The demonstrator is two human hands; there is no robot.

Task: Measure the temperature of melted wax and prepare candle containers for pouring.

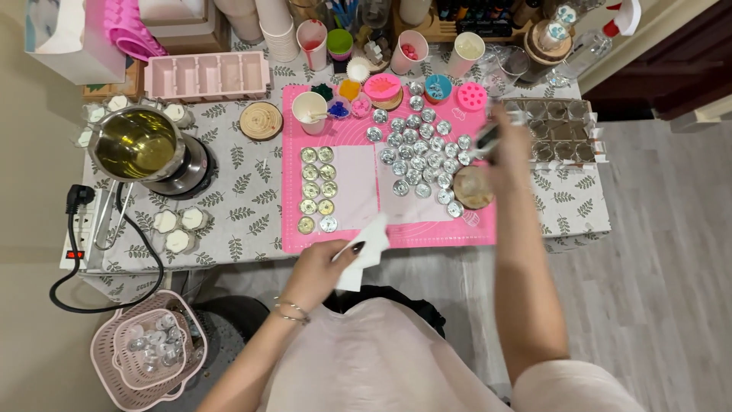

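Left hand pinches a white tissue; right hand grips a blurred tool above it.

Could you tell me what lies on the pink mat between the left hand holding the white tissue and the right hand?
In the head view, a pale rectangular sheet and scattered silver tealight cups lie between the left hand and right hand.

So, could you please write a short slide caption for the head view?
Left hand holds a white tissue; right hand reaches over metal tealight cups on a pink mat.
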